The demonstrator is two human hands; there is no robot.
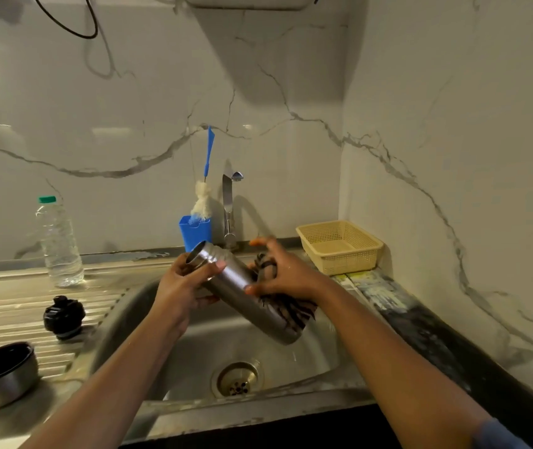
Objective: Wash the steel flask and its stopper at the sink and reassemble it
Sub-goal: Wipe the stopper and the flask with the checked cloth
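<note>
- I had the cylindrical steel flask [242, 283] right in the middle of my feed, held above the steel sink [190, 348]. It was tilted, with the open mouth up and to the left and the base down toward the right side of the basin.
- The left hand [179, 286] gripped it just below the mouth, thumb across the neck and fingers curled underneath.
- The right hand [288, 273] was wrapped over a brown striped cloth [291, 311] and pinned it against the flask's body. The thumb lay on bare steel, and the cloth trailed down over the lower half of the flask.
- The black round stopper [64, 317] stood well apart from the flask on the ribbed steel drainboard [5, 307], left of the basin, with neither hand on it.
- Nearer to me on that drainboard sat a round steel cup [2, 375] with a dark inside, mouth up.
- A clear plastic bottle with a green cap [59, 244] stood upright at the back of the drainboard, near the wall.
- Behind the basin, a blue plastic holder [195, 233] carried a white-bristled bottle brush with a blue handle [202, 197], just beside the chrome tap [228, 209].
- A beige plastic mesh basket [339, 246] sat in the corner of the worktop [414, 319], right of the tap.
- The round drain [238, 379] showed in the basin floor, below the flask.
</note>
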